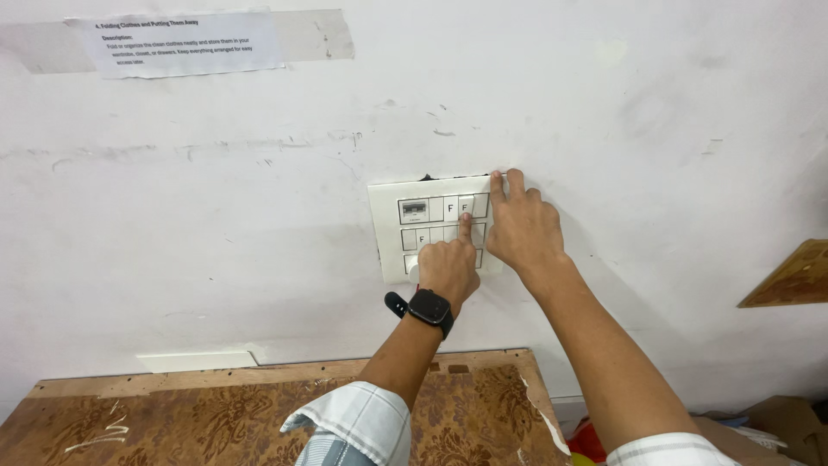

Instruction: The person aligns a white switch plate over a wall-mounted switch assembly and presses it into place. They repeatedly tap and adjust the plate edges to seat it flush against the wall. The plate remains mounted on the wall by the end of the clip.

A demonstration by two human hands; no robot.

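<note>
A white wall switch panel [398, 231] with rows of small square switches is fixed to the white wall. My left hand [448, 263], with a black smartwatch [429, 308] on its wrist, has its index finger stretched up and pressing a switch in the middle of the panel; the other fingers are curled. My right hand [520, 226] lies flat over the panel's right edge, its fingertips at the top right corner. Neither hand holds anything. Both hands hide the panel's lower right part.
A paper notice [185, 43] is taped high on the wall at the left. Below the panel stands a wooden table [172, 414] with a brown patterned top. A wooden shelf corner [792, 278] juts out at the right. Cardboard and coloured items [768, 427] lie at the bottom right.
</note>
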